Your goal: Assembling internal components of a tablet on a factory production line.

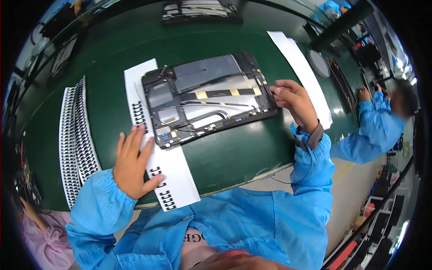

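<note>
An opened tablet lies with its inner parts showing: dark frame, silver plates, black ribbon cables and yellow pads. Its left end rests over a white sheet bearing rows of small black stickers. My left hand is spread flat on that sheet, beside the tablet's lower left corner, and holds nothing. At the tablet's right edge is my right hand, its fingers curled and thumb drawn in against them. The fingertips meet close to the edge; what they hold, if anything, I cannot make out.
Strips of black stickers lie at the left of the green table. White sheets, a round grey disc and a dark tray are to the right. A co-worker in a blue sleeve works there. Another tablet lies at the back.
</note>
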### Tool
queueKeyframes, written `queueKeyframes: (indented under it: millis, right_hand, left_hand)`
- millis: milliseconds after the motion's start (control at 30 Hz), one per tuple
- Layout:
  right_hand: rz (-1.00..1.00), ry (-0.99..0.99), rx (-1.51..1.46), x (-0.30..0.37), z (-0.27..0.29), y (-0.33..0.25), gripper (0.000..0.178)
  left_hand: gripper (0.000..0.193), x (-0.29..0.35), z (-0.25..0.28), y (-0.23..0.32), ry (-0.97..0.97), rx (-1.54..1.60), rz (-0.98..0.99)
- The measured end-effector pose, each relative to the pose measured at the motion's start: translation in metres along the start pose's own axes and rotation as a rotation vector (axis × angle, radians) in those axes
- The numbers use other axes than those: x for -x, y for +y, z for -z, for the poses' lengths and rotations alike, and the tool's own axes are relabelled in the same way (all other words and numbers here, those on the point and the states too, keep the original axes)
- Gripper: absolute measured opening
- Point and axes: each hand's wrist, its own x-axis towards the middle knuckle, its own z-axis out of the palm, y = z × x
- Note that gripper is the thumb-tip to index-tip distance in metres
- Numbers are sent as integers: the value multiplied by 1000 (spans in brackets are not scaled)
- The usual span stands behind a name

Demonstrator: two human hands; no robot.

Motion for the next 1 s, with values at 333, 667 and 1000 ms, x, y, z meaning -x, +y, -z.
queueKeyframes:
  millis: [333, 667, 1000]
  right_hand:
    - [-59, -178, -462, 12, -24, -20, 32]
    - [22, -254, -886, -44, -134, -76, 27]
    - [334, -154, -669, -84, -297, -58, 32]
  left_hand:
    - [78, -4, -25, -5, 58, 67, -74]
    - [92, -18, 30, -5, 179, 714, 33]
    - [24, -126, 43, -84, 699, 2064, 796]
